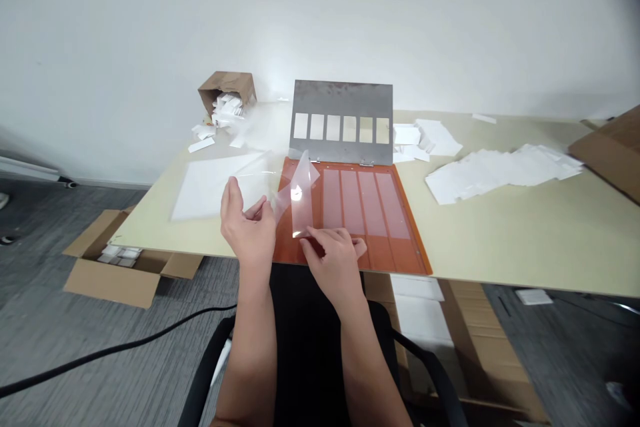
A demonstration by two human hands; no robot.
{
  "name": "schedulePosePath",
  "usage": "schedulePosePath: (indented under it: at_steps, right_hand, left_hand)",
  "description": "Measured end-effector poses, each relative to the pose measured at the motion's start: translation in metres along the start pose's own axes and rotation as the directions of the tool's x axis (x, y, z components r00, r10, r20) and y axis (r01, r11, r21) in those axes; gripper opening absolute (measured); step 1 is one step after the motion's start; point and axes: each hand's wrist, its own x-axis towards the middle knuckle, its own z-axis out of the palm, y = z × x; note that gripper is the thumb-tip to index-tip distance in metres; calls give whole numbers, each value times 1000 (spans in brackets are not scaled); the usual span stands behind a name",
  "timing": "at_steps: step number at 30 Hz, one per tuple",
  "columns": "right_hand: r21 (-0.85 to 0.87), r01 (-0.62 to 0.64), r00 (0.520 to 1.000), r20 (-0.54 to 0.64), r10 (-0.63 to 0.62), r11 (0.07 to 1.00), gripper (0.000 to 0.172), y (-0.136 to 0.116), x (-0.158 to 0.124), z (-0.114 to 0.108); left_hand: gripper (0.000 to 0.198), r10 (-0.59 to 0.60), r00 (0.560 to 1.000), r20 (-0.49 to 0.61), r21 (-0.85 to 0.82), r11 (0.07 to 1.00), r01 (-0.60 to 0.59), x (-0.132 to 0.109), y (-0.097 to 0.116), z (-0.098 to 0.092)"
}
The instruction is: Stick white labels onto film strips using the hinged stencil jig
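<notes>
From this head view I have a clear plastic film (pixel 299 197) up in the air between both hands, just above the near left part of an orange board (pixel 385 257). The film's bright, curled middle sits to the right of my left hand (pixel 245 227) and directly above my right hand (pixel 333 263).

My right hand is narrow, its fingertips pinching the film's lower corner over the orange board. My left hand is raised with the fingers loosely curled, and the thumb and forefinger are narrowly apart at the film's left side. I cannot tell whether that hand is gripping the film or only touching it.

Four long pinkish panels are set into the orange board. Along its far edge, hinges join it to a steel plate (pixel 343 100), which stands tilted up with six rectangular windows in a row. To the left of the board, a white sheet (pixel 210 187) lies flat on the cream tabletop (pixel 500 260), partly behind the film. Loose stacks of white paper pieces (pixel 500 173) lie to the right. A tipped brown paper bag (pixel 225 88) spills white pieces at the far left corner, and an open cardboard carton (pixel 113 283) sits on the floor below the table's left side.
</notes>
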Motion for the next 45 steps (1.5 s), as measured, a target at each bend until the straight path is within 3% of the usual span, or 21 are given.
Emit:
schedulePosePath:
  at_steps: [8,12,17,30,45]
  right_hand:
    - [-39,-8,1000,-22,7,999,16,3,-1,1]
    - [-46,-5,1000,-19,4,999,17,5,-1,3]
    - [-47,-39,999,-21,38,998,15,2,-1,2]
    - [-61,-29,999,-35,27,998,13,4,-1,1]
    - [-79,-27,999,-47,23,996,14,5,-2,3]
  left_hand:
    - [72,-222,971,88,-115,966,231,9,-6,0]
    - [72,-242,968,68,-158,955,250,13,-15,3]
    - [71,-301,951,65,-229,923,308,17,-9,5]
    - [70,-311,949,55,-318,895,312,36,-13,11]
    - [73,-280,958,66,-281,916,287,54,-12,28]
